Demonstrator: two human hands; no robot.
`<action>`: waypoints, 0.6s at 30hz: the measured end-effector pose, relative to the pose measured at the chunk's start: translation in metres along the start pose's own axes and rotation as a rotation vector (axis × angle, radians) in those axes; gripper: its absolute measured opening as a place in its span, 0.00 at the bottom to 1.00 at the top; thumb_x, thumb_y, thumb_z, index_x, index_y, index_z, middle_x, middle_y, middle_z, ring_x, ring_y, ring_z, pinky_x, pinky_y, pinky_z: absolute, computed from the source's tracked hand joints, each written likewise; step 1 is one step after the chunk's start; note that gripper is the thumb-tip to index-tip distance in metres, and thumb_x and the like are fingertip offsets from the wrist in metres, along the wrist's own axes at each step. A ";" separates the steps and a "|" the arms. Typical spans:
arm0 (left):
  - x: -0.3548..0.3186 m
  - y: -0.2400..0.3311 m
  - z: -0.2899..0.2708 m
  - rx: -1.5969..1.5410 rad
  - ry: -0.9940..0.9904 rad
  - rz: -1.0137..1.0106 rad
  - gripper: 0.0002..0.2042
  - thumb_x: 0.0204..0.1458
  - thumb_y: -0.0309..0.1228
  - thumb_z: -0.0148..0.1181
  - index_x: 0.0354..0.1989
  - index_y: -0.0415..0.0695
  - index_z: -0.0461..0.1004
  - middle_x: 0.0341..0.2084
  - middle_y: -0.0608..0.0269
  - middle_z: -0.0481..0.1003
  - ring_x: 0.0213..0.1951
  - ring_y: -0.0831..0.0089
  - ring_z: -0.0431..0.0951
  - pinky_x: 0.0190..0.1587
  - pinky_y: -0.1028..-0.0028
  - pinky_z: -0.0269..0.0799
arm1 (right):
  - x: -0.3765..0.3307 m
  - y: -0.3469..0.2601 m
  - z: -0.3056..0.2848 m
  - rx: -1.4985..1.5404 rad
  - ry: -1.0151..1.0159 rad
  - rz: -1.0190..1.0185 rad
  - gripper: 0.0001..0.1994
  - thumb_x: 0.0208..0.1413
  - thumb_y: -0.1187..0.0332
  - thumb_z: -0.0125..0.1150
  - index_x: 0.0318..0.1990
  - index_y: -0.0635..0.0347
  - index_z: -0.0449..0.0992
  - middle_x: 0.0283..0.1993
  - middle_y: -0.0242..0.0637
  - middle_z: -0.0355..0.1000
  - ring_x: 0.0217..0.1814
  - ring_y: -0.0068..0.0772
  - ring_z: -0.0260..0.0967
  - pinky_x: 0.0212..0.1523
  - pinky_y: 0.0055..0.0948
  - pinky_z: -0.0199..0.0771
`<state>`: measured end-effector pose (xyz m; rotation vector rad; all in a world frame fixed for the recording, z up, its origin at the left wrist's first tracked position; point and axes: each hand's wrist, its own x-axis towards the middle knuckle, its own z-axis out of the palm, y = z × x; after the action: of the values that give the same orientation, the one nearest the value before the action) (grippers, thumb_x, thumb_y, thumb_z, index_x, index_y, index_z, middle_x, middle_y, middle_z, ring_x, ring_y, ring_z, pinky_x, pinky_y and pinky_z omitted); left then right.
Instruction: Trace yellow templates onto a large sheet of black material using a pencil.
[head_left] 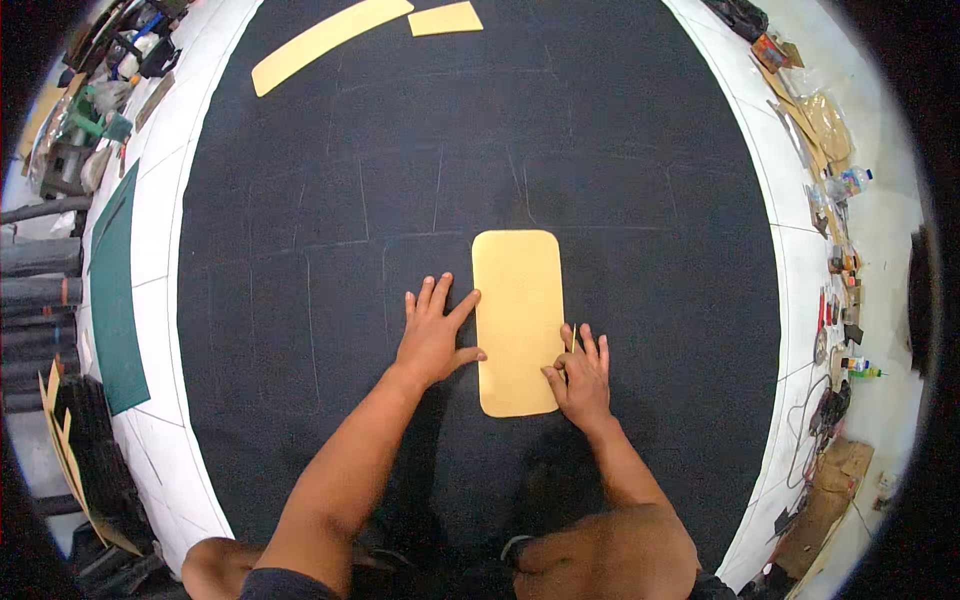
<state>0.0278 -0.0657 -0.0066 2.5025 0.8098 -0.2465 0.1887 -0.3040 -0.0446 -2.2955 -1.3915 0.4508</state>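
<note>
A yellow rounded rectangular template (518,325) lies flat on a large sheet of black fabric (300,180). My left hand (430,335) is open, fingers spread on the fabric, with its index fingertip and thumb touching the template's left edge. At the template's right edge, my right hand (582,378) is closed in a pinch on a thin pencil-like stick (574,338), which points up. The stick's lower end is hidden by the fingers. Faint pale outlines run across the fabric beyond the template and to its left.
A long curved yellow template (330,42) and a small four-sided one (446,19) lie at the far end. White floor tiles border the fabric. On the left are a green cutting mat (118,300) and dark rolls (40,290); tools, bottles and cardboard (825,500) line the right.
</note>
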 end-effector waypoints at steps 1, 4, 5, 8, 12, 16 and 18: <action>0.000 -0.001 0.001 0.003 0.011 0.006 0.49 0.38 0.50 0.79 0.72 0.61 0.62 0.75 0.44 0.48 0.76 0.41 0.42 0.73 0.37 0.39 | 0.000 -0.001 0.001 -0.011 0.013 -0.006 0.13 0.61 0.57 0.63 0.35 0.58 0.74 0.73 0.48 0.62 0.79 0.61 0.48 0.76 0.63 0.35; 0.002 -0.002 0.000 -0.011 0.022 0.018 0.48 0.38 0.50 0.80 0.72 0.60 0.62 0.74 0.43 0.48 0.76 0.40 0.42 0.73 0.37 0.40 | 0.004 0.000 -0.001 0.008 0.033 -0.014 0.13 0.60 0.58 0.65 0.36 0.58 0.73 0.72 0.49 0.64 0.78 0.61 0.50 0.77 0.62 0.35; 0.002 0.000 0.000 -0.014 0.010 0.010 0.48 0.38 0.50 0.79 0.72 0.60 0.62 0.75 0.43 0.48 0.76 0.39 0.42 0.73 0.37 0.40 | 0.002 0.001 0.000 0.003 0.045 -0.017 0.13 0.60 0.58 0.65 0.36 0.58 0.73 0.72 0.49 0.64 0.78 0.61 0.50 0.77 0.62 0.35; 0.003 -0.002 0.001 0.004 0.006 0.010 0.49 0.39 0.49 0.79 0.72 0.60 0.61 0.75 0.44 0.47 0.76 0.40 0.41 0.73 0.37 0.39 | 0.003 -0.002 -0.001 0.014 0.055 -0.011 0.13 0.60 0.58 0.65 0.36 0.58 0.73 0.71 0.49 0.65 0.78 0.60 0.50 0.77 0.61 0.35; 0.003 -0.001 0.000 0.007 0.001 0.000 0.49 0.39 0.50 0.79 0.72 0.61 0.60 0.75 0.44 0.46 0.76 0.41 0.41 0.74 0.37 0.38 | 0.004 -0.003 -0.002 -0.004 0.031 0.007 0.12 0.61 0.59 0.64 0.36 0.57 0.73 0.72 0.48 0.63 0.79 0.59 0.48 0.77 0.60 0.34; 0.002 -0.002 0.001 0.020 -0.023 -0.012 0.49 0.38 0.50 0.79 0.72 0.61 0.60 0.75 0.45 0.46 0.76 0.41 0.41 0.74 0.37 0.39 | 0.003 -0.003 0.000 0.024 0.041 0.006 0.12 0.61 0.59 0.64 0.37 0.57 0.74 0.73 0.48 0.62 0.80 0.59 0.46 0.78 0.60 0.32; 0.003 -0.002 0.002 0.027 -0.009 -0.006 0.49 0.38 0.51 0.79 0.72 0.61 0.60 0.75 0.45 0.46 0.76 0.41 0.41 0.74 0.37 0.39 | 0.002 -0.001 0.000 0.028 0.052 0.002 0.12 0.61 0.59 0.64 0.37 0.57 0.74 0.73 0.49 0.62 0.80 0.59 0.46 0.78 0.61 0.32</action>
<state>0.0291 -0.0640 -0.0097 2.5228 0.8151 -0.2716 0.1889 -0.3014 -0.0443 -2.2701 -1.3494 0.4063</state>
